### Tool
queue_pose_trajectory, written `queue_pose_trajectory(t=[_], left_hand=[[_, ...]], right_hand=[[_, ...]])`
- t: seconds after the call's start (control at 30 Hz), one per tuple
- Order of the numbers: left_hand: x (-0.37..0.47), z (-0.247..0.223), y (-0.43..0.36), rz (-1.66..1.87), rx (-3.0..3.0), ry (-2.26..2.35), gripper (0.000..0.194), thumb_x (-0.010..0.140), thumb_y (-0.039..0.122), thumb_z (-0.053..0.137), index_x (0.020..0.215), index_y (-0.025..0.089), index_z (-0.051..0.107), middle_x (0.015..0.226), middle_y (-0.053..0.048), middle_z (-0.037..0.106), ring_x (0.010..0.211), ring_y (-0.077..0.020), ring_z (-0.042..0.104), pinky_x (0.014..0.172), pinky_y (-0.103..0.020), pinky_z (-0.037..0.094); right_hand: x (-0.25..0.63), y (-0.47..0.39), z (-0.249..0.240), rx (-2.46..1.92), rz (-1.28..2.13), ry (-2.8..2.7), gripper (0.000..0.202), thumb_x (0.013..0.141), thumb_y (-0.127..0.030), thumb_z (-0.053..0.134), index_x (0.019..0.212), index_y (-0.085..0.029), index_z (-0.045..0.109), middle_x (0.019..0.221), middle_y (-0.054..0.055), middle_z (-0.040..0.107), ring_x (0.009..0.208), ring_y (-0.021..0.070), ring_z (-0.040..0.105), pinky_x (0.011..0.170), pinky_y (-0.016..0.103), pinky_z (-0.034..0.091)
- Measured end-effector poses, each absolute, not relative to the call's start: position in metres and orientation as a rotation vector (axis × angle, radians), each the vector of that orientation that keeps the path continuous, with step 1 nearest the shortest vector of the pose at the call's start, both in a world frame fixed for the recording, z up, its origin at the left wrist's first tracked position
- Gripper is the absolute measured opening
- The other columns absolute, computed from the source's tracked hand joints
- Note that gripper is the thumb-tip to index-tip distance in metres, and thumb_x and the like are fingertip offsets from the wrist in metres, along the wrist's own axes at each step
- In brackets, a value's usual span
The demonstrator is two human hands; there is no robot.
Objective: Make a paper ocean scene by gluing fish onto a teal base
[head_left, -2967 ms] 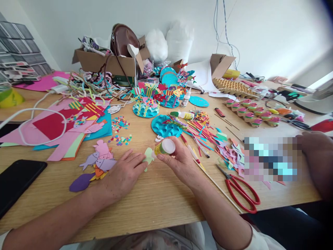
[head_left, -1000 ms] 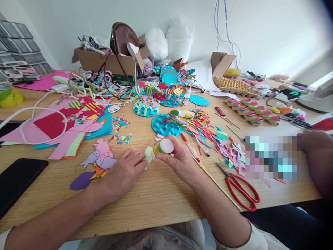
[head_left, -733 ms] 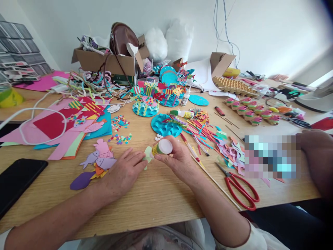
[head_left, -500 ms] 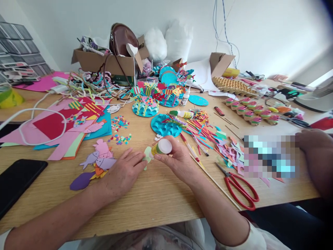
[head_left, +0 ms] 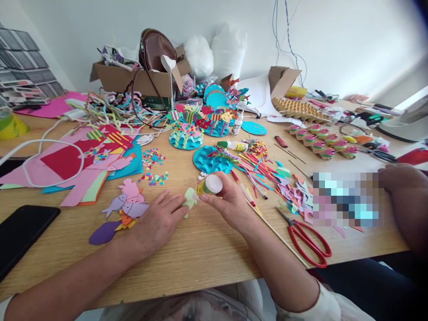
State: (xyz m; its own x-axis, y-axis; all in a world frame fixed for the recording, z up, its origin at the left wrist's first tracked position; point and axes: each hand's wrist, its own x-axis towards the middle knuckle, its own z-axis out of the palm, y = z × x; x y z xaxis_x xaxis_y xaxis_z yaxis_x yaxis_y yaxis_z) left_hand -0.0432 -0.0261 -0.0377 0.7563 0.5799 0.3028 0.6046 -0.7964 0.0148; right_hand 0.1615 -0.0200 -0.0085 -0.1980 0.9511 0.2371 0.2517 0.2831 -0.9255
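My right hand (head_left: 230,203) is wrapped round a glue bottle (head_left: 209,185) with a white base and a yellow-green label. The bottle is tilted, its tip pointing down and left at the edge of a pale green paper cut-out (head_left: 190,199). My left hand (head_left: 160,223) lies flat on the table, fingers stretched out, the fingertips at the left edge of that cut-out. Whether the tip touches the paper I cannot tell. Left of my left hand lies a pile of paper fish (head_left: 130,203) in pink, lilac and orange, with a purple piece (head_left: 104,232) beside it.
Red-handled scissors (head_left: 309,243) and a thin stick (head_left: 277,234) lie to the right. Paper scraps (head_left: 294,191) spread beyond them, near another person's arm (head_left: 401,200). A blue bumpy disc (head_left: 210,161) sits ahead. A phone (head_left: 28,236) lies at left, coloured sheets (head_left: 76,165) behind it.
The glue bottle in my right hand has shifted slightly right, and more of the pale green cut-out shows. My left hand stays almost in place.
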Motion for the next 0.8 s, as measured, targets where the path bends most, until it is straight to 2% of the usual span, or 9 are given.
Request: queue_pose_trajectory(t=[0.8], left_hand=[[-0.0427,-0.0387,-0.0263,-0.445,-2.838,-0.946,0.035,0.086,0.003,0.035,0.101,0.017,0.062,0.11,-0.01,0.064,0.106,-0.021,0.056,0.097,-0.047,0.042]], right_hand=[[0.161,-0.0211,-0.0051,-1.176,0.872,-1.696,0.026,0.075,-0.039,0.065,0.085,-0.021,0.049,0.073,-0.002,0.052,0.066,0.0131,0.047,0.057,0.025,0.035]])
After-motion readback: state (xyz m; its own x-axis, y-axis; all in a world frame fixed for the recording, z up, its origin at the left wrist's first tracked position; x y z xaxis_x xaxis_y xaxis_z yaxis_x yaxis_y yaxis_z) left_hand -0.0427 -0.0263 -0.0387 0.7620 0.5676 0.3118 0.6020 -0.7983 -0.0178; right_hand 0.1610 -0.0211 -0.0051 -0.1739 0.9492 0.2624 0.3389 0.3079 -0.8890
